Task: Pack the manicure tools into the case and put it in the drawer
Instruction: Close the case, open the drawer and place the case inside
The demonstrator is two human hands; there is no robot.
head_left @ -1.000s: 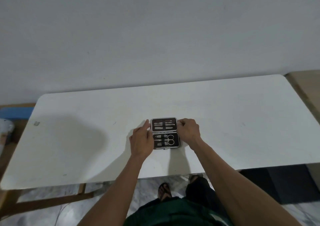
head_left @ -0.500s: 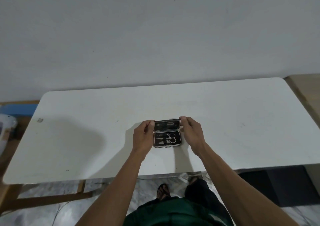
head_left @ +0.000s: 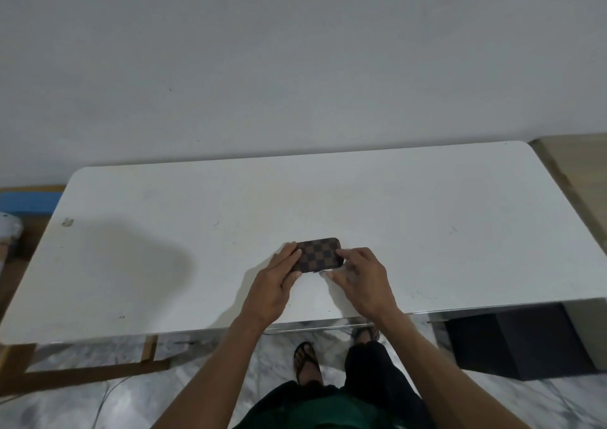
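The manicure case (head_left: 319, 253) lies closed on the white table (head_left: 164, 248), showing its brown and dark checkered lid. The tools inside are hidden. My left hand (head_left: 276, 284) grips the case's left end, fingers on the lid and thumb at the front edge. My right hand (head_left: 361, 277) holds the right end, fingers curled at the lid's edge. No drawer can be made out for certain.
A grey wall stands behind the table. A dark box (head_left: 512, 343) sits under the table at the right, beside a pale wooden surface (head_left: 578, 165). A blue object (head_left: 26, 201) is at the far left. My feet (head_left: 307, 361) stand on marble floor.
The case was lying open with the tools showing. Both hands folded the far half toward me, and it is shut with the checkered outside up.
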